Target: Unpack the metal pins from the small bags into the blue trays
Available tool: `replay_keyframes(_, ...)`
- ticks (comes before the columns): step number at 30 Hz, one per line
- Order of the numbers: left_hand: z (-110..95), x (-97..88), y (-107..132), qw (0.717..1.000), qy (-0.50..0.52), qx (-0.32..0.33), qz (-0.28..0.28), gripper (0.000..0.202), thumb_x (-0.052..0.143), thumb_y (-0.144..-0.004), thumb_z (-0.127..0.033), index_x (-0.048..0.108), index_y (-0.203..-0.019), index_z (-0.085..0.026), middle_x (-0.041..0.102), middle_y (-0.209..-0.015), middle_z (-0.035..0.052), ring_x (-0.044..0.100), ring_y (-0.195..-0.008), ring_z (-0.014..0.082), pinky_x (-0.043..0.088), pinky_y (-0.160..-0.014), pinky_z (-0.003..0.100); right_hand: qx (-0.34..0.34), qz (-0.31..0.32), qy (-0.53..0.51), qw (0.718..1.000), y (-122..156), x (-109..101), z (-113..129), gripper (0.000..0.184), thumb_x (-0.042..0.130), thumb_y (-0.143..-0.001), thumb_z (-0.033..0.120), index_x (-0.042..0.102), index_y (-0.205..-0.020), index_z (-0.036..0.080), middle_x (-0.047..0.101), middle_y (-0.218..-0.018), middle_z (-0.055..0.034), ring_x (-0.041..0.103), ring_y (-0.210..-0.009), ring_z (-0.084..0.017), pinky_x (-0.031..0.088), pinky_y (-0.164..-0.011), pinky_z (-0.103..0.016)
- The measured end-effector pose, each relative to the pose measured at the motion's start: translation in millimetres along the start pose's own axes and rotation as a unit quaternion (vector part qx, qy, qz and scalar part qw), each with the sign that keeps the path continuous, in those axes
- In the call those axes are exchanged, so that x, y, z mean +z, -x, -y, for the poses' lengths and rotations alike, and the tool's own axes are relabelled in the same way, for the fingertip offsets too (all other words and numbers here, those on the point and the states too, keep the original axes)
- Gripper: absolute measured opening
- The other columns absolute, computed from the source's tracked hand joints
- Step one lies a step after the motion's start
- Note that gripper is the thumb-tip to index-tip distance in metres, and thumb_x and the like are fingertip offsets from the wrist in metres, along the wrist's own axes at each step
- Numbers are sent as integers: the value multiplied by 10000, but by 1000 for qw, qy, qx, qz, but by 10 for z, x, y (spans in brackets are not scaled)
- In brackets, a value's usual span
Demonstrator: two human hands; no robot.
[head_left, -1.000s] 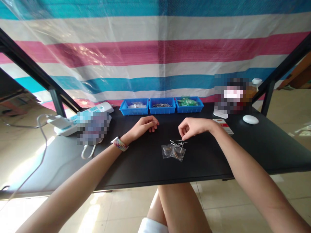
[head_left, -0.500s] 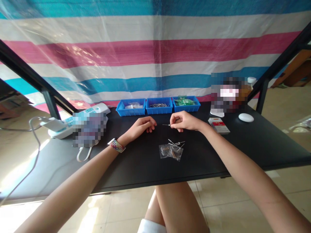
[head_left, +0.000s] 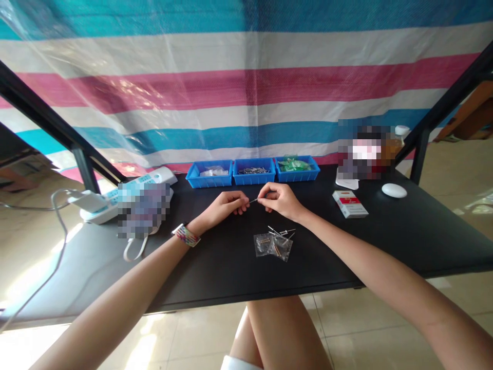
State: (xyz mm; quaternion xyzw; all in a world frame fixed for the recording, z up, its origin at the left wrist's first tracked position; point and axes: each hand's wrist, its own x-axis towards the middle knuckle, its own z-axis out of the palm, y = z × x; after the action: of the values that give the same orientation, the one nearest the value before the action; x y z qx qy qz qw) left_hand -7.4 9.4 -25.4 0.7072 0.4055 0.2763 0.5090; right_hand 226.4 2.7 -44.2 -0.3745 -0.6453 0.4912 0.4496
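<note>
My right hand (head_left: pixel 279 199) pinches a thin metal pin (head_left: pixel 253 201) and holds its tip against my left hand (head_left: pixel 227 204). The left hand rests on the black table (head_left: pixel 215 262) with its fingers curled in; what is inside them is hidden. It wears a coloured wristband (head_left: pixel 186 235). A few loose pins (head_left: pixel 281 232) lie just below my right wrist. Small clear bags (head_left: pixel 273 245) with brownish parts lie beside them.
Three blue trays (head_left: pixel 252 171) stand in a row at the back edge, holding clear bags, metal pins and green bits. A white power strip (head_left: pixel 115 198) with cable is at the left. A red-and-white box (head_left: pixel 349 203) and a white oval object (head_left: pixel 394 190) are at the right.
My right hand rose from the pile of loose pins with one pin and moved left until the pin met my left hand. The left hand stayed almost still.
</note>
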Motion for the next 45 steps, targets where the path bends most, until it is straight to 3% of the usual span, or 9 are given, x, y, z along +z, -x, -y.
replay_keyframes(9,-20,7,20,999,14,8,-32,390,766,-827,-519,652,-870,-149,629,-751,2,599,-639,125,458,-592,239,19,26,-32,999,-32,-17,42,254,787,-776,375,655,-858,174,699,-757,-6,587,-465,-99,463,-423,-223)
replay_keyframes(13,-10,11,12,999,9,16,-29,398,771,-830,-528,661,-879,-148,641,-762,7,600,-644,122,457,-596,236,19,19,-35,999,-28,-22,54,226,782,-761,335,645,-832,170,690,-737,-2,582,-462,-94,448,-403,-206)
replay_keyframes(18,33,-5,-19,1000,-3,11,-12,478,631,-927,-606,701,-869,-137,668,-734,35,609,-664,136,452,-604,239,3,-6,-42,999,-8,-1,49,243,807,-739,331,642,-825,175,611,-634,37,591,-495,-105,427,-391,-178)
replay_keyframes(22,41,-13,-20,1000,-4,13,-11,460,674,-897,-596,704,-871,-137,670,-734,32,606,-664,135,450,-601,236,7,-4,-33,999,-5,16,31,231,798,-746,326,649,-838,176,597,-576,41,592,-498,-115,440,-406,-179)
replay_keyframes(32,30,5,-15,999,13,19,-29,383,792,-804,-502,673,-876,-146,645,-738,2,602,-642,121,441,-586,229,7,3,-59,998,-15,7,43,259,825,-731,317,626,-803,169,638,-692,31,613,-483,-105,492,-427,-210)
replay_keyframes(36,28,11,-13,999,26,21,-31,375,776,-831,-496,655,-886,-146,651,-755,6,609,-646,121,448,-590,231,10,3,-80,997,-28,-5,85,277,855,-704,305,619,-762,172,611,-641,48,608,-481,-107,522,-444,-218)
replay_keyframes(38,19,10,-7,998,42,21,-35,365,726,-873,-501,645,-913,-147,659,-770,11,619,-649,125,453,-588,235,8,-27,-103,994,-76,-18,127,300,881,-690,318,626,-753,173,618,-647,44,605,-492,-102,540,-460,-218)
replay_keyframes(42,8,2,-2,998,57,18,-31,352,660,-911,-493,636,-941,-144,666,-775,20,630,-646,131,458,-587,241,46,-109,-181,976,-193,-64,182,392,879,-713,343,687,-1022,197,746,-894,-13,659,-577,-105,597,-522,-233)
replay_keyframes(45,9,-2,-4,998,59,20,-31,336,656,-914,-479,636,-942,-145,662,-775,20,630,-646,133,459,-589,243,75,-101,-181,975,-203,-145,170,483,851,-753,344,671,-1179,207,747,-882,-20,630,-537,-99,556,-477,-224)
